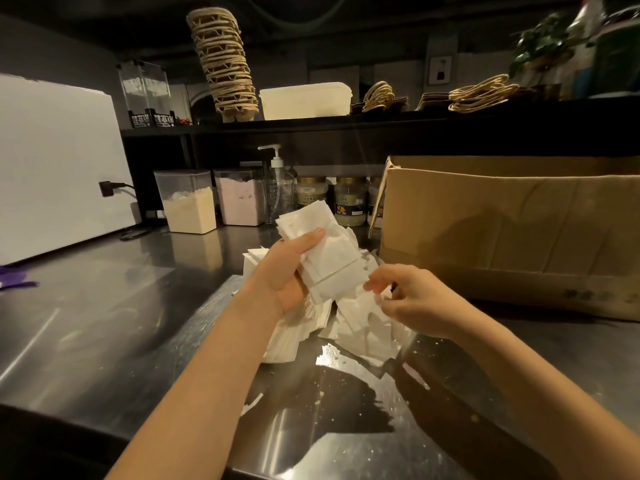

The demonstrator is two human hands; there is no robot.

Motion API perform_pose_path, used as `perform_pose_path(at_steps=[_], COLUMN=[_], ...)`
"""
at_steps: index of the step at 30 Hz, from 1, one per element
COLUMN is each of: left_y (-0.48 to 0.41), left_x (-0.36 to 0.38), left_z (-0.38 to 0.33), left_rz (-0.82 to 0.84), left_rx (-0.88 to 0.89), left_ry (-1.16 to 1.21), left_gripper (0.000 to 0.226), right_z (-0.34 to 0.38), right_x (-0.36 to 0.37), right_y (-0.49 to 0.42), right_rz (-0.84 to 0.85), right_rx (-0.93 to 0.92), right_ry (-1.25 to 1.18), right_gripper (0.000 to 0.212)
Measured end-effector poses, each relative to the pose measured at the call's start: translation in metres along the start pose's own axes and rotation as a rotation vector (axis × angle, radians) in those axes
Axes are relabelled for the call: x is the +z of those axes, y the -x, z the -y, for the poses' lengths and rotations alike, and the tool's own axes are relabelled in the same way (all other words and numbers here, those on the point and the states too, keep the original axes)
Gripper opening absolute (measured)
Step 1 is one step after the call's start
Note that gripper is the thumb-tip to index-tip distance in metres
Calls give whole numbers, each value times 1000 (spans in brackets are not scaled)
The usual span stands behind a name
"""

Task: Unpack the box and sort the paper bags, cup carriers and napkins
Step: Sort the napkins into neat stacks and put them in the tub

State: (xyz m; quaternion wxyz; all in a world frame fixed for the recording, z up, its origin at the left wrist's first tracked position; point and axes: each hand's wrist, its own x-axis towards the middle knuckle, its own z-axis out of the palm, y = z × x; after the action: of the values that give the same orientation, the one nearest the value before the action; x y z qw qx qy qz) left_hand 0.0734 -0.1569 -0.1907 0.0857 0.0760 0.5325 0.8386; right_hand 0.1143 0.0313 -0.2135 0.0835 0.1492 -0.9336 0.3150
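Napkins [329, 261] gripped in L hand [291, 271], R hand [408, 299] pinching more; box [502, 230] contents unseen.

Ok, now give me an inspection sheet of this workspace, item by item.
Surface: steel counter, reflective, bearing a loose napkin pile.
Job's things: napkin stack in hand; cardboard box open at right; cup carriers and paper bags on the shelf.
Clutter: crumbs near the front; purple scrap at left edge.
Hands: left hand grips the napkin stack; right hand at the loose napkin pile, grip unclear.
Cables: black plug in the white panel, cord on the counter.
Surroundings: powder containers, pump bottle, jars against the back.
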Motion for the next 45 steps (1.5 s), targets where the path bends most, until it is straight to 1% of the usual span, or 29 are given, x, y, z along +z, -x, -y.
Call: perform_pose_path(at_steps=[3,6,8,10,13,15,19,23,25,27,31,32,34,36,39,42,45], left_y=[1,2,1,1,0,0,0,0,0,0,0,0,0,-1,-2,-2,-2], left_x=[0,1,2,2,3,2,3,3,3,3,2,2,2,1,-1,-1,-1], left_z=[-1,-2,-1,-1,-1,-1,-1,0,0,0,1,1,0,-1,-2,-3,-3], left_rz=[16,18,13,10,25,31,40,42,39,33,32,32,26,19,5,-17,-16], left_rx=[-8,-7,-9,-9,4,12,17,21,23,25,48,60,80,93,109,105,95], left_ry=[23,43,56,63,60,60,50,42,42,41,58,70,103,145,199,226,237], left_gripper=[20,18,15,13,13,13,15,19,19,17,13,11,10,13,20,16,15], right_z=[2,-3,-7,-9,-6,-5,-3,-7,-9,-9,-8,-8,-5,-3,-1,-3,-4], right_x=[-2,-7,-7,-6,-4,-3,1,10,13,15,13,11,6,2,-3,-5,-4], right_y=[1,1,1,0,1,1,-1,-2,-3,-3,-3,-3,-4,-5,-4,-5,-6], right_rz=[81,178,202,158,55,16,-26,9,4,-46,-189,-222,-291,-357,-405,-444,-430], right_rx=[-29,20,49,22,-64,-106,-143,-134,-165,-200,-210,-201,-151,-120,-103,-82,-80], right_ry=[14,105,168,187,178,185,178,201,232,241,263,230,87,-75,-262,-299,-294], right_gripper=[36,53,59,55,32,23,24,35,31,25,20,18,18,16,14,17,18])
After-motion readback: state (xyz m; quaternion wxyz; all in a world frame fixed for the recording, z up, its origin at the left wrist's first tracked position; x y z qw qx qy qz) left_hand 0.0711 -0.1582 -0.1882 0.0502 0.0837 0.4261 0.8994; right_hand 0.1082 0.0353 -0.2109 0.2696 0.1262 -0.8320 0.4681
